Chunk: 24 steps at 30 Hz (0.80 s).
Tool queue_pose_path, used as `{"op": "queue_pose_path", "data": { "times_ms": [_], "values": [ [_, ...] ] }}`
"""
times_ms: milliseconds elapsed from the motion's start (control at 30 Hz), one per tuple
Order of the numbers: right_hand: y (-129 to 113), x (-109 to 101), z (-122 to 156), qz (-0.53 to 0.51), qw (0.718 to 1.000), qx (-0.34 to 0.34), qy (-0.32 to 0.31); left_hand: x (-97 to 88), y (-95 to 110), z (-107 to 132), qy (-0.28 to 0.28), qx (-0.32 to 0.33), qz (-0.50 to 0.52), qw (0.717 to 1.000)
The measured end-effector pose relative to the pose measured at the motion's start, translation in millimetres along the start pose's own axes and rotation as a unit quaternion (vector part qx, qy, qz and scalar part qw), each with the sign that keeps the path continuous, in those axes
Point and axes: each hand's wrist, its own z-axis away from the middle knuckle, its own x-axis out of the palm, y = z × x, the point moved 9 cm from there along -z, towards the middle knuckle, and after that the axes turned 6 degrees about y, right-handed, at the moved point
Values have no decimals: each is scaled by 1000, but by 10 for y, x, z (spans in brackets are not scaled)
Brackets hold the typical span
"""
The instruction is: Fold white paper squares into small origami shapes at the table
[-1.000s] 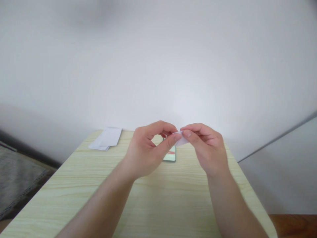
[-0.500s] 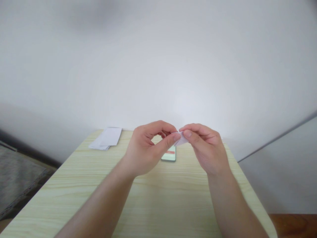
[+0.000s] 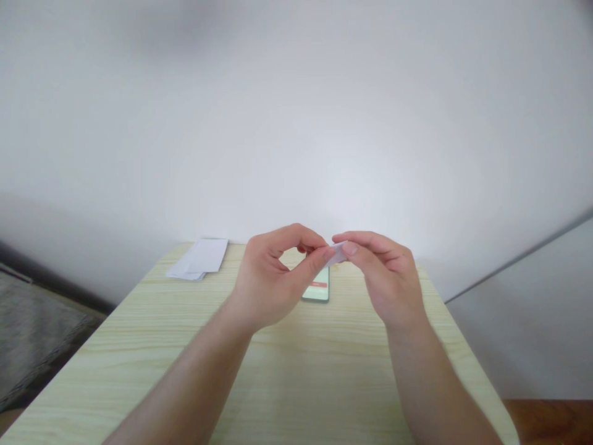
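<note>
A small folded piece of white paper [image 3: 335, 254] is held up between my two hands, above the far part of the table. My left hand [image 3: 282, 272] pinches its left end between thumb and fingers. On the other end, the thumb and fingertips of my right hand [image 3: 386, 272] are closed. Fingers cover much of the paper, so its full shape is hidden. Below the paper lies a phone [image 3: 317, 293] with a lit screen and a reddish bar on it; my left hand hides its upper part.
Several white paper sheets [image 3: 207, 255] lie overlapped at the table's far left corner. The pale wood-grain table [image 3: 306, 383] meets a white wall [image 3: 296, 123] at its far edge. A grey patterned surface [image 3: 37, 334] is down at the left, and brown flooring [image 3: 551, 420] at the lower right.
The paper has turned slightly between my fingers and looks narrower. My left hand has shifted a little to the left, and my right thumb has moved slightly along the paper.
</note>
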Motion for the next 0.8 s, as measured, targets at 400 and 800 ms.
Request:
{"op": "queue_pose_path", "data": {
  "times_ms": [400,800],
  "values": [
    [-30,4,1,45,999,-10,-4,-11,-23,0,9,1,14,1000],
    [102,80,-13,-8,997,45,-66,-31,-74,-24,20,-13,43,999]
  ]
}}
